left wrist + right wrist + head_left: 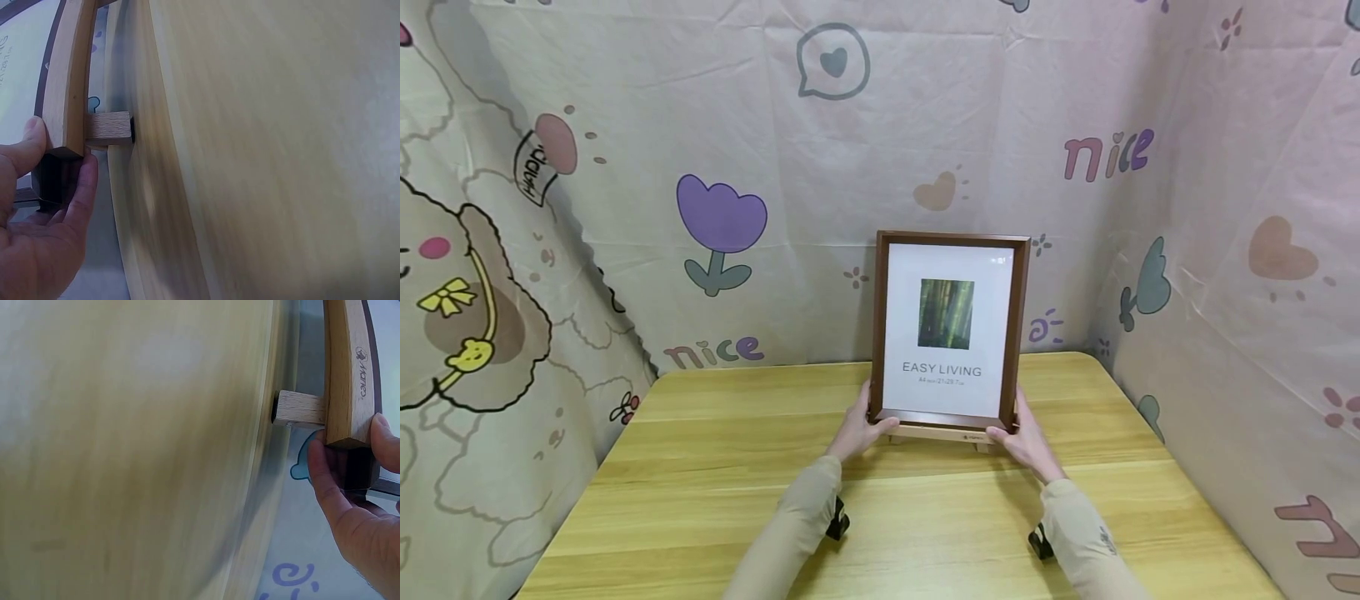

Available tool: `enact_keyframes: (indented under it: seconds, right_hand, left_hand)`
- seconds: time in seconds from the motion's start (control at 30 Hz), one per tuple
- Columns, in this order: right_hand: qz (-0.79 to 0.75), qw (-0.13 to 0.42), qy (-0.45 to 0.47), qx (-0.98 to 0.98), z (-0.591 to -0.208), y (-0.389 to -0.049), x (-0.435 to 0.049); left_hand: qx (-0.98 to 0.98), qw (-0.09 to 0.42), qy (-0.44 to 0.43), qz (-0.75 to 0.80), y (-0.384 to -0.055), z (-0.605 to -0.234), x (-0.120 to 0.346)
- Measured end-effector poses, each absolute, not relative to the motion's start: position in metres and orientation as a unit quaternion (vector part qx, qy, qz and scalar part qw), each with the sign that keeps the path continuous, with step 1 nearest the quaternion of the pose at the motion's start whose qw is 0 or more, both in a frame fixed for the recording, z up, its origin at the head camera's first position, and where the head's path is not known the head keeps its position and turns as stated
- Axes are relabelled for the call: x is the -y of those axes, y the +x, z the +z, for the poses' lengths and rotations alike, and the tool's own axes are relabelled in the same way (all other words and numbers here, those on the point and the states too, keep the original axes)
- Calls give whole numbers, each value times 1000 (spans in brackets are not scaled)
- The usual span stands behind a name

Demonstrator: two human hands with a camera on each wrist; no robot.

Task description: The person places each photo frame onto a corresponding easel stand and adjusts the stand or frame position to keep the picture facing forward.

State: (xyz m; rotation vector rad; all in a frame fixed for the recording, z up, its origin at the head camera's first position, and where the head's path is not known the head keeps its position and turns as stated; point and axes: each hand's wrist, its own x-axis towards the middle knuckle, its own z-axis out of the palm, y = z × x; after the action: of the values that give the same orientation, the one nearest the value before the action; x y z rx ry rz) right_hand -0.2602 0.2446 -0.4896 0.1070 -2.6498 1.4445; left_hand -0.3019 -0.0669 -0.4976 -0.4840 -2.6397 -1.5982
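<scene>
A brown picture frame (951,396) stands upright, leaning slightly back, on a light wooden easel (936,432). Its white sheet reads EASY LIVING below a small green forest picture. The left hand (859,429) grips the frame's lower left corner, thumb in front and fingers behind. At the lower right corner the right hand (1028,437) holds it the same way. In the left wrist view an easel foot (111,128) meets the tabletop near the fingertips. Another foot (300,407) shows in the right wrist view, beside the ledge with printed lettering. Most of the easel's back is hidden.
The wooden table (737,450) reaches back to a printed cloth (820,167) that hangs behind and on both sides. Black wrist cameras sit below both sleeves, such as the left one (837,518).
</scene>
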Motion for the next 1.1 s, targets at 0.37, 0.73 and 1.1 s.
enact_keyframes:
  seconds: [0.37, 0.73, 1.1]
  right_hand:
    - [476, 57, 31, 877, -488, -261, -236]
    - [476, 65, 44, 876, -490, -266, -229]
    - [486, 56, 45, 871, -490, -268, -221]
  left_hand:
    - [854, 10, -140, -501, -300, -498, 74]
    - [851, 11, -134, -508, -298, -497, 84]
    - [849, 17, -132, -511, -296, -500, 92]
